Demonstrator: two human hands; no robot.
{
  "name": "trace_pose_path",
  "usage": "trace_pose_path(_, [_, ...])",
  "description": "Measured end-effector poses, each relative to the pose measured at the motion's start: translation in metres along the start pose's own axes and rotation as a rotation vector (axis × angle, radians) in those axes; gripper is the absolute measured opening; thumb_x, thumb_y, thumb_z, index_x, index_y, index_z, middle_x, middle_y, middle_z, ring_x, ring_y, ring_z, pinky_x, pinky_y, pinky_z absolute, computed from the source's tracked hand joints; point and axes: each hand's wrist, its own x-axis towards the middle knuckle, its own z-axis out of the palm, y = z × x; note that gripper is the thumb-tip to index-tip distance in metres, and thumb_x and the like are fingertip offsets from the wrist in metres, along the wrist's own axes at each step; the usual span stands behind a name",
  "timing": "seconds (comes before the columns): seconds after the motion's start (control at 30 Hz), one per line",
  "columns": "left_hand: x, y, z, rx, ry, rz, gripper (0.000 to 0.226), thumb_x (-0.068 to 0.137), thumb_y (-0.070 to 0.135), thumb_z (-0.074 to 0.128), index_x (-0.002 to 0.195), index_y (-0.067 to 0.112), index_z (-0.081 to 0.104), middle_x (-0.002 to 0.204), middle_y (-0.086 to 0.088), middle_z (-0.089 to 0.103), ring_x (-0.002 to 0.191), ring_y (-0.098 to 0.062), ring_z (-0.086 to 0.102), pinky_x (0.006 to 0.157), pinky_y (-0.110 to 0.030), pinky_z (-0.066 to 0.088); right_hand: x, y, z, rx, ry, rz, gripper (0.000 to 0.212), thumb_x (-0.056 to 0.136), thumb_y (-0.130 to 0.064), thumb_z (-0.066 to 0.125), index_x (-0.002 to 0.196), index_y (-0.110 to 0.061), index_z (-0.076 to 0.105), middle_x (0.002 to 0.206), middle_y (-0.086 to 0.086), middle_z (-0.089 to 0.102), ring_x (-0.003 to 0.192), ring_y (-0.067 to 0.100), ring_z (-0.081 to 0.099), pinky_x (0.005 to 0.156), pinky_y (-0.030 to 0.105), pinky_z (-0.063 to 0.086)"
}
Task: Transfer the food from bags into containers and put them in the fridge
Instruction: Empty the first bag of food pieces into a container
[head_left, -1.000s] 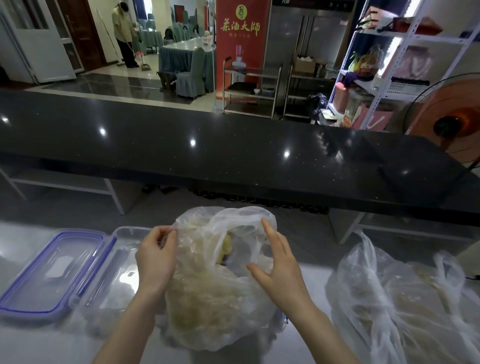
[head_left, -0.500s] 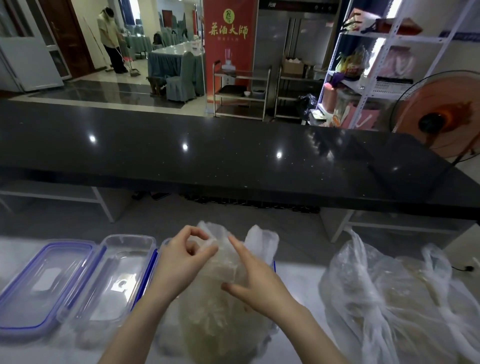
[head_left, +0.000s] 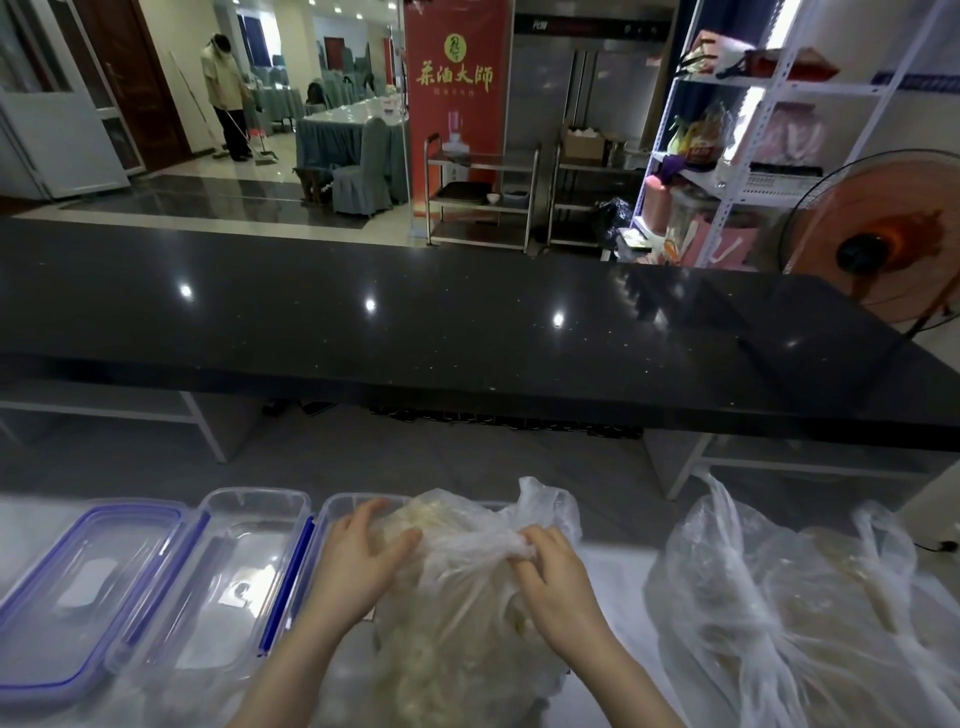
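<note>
Early stage: left hand (head_left: 358, 558) steadies, right hand (head_left: 553, 582) fingers pinch the food bag (head_left: 457, 597); container (head_left: 244, 566) empty, nothing refrigerated.

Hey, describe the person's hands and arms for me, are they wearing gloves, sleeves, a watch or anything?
Both hands are bare: no gloves on the left hand or the right hand. No rings, watch or bracelet show. The forearms are uncovered as far as the bottom edge of the picture, so no sleeve is in view.
</note>
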Motion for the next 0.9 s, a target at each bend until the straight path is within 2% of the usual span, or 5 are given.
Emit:
trace_pose_path(0.1, [-0.009,-0.002,0.0,-0.224,-0.109,-0.131,0.051,0.089,0.041,0.061,0.134,0.028,0.041,0.12,-0.003,0.059,0.1,-0.022,0.063,0.085,-0.044,0.056,0.0,0.003,-0.002,0.026,0.04,0.034,0.026,0.097,-0.03,0.046,0.072,-0.028,0.042,0.082,-0.005,0.053,0.074,0.004,0.048,0.064,0.017,0.037])
trace_pose_path(0.3, [-0.014,0.014,-0.001,-0.311,0.152,-0.016,0.065,0.072,0.033,0.082,0.125,0.032,0.043,0.116,0.002,0.056,0.099,-0.017,0.061,0.081,-0.04,0.056,-0.004,-0.004,-0.002,-0.067,0.064,-0.009,0.014,0.091,-0.029,0.056,0.101,-0.034,0.05,0.109,-0.014,0.044,0.084,-0.003,0.051,0.066,0.013,0.044])
trace_pose_path(0.5, [-0.019,0.046,0.015,-0.118,-0.041,0.293,0.011,0.09,0.032,0.063,0.099,0.034,0.068,0.116,0.021,0.053,0.107,0.001,0.053,0.084,-0.018,0.044,-0.003,-0.012,-0.007,0.011,0.149,-0.062,0.05,0.095,-0.02,0.047,0.136,-0.047,0.038,0.124,-0.016,0.03,0.094,-0.003,0.051,0.072,0.013,0.044])
trace_pose_path(0.67, [-0.01,0.04,0.027,0.126,-0.073,0.273,0.014,0.086,0.016,0.065,0.095,0.025,0.07,0.109,0.007,0.05,0.089,0.001,0.05,0.077,-0.007,0.038,-0.001,0.003,-0.014,-0.022,0.158,-0.002,0.037,0.096,-0.008,0.043,0.113,-0.033,0.063,0.134,-0.015,0.032,0.115,0.007,0.048,0.086,0.014,0.038])
trace_pose_path(0.9, [-0.014,0.048,0.018,-0.165,0.102,0.196,0.009,0.092,0.014,0.058,0.09,0.022,0.059,0.084,0.002,0.061,0.072,-0.008,0.056,0.06,-0.019,0.045,-0.014,-0.005,-0.025,0.059,0.177,0.048,0.043,0.088,-0.004,0.054,0.112,-0.039,0.056,0.139,-0.012,0.022,0.125,0.012,0.041,0.084,0.006,0.034])
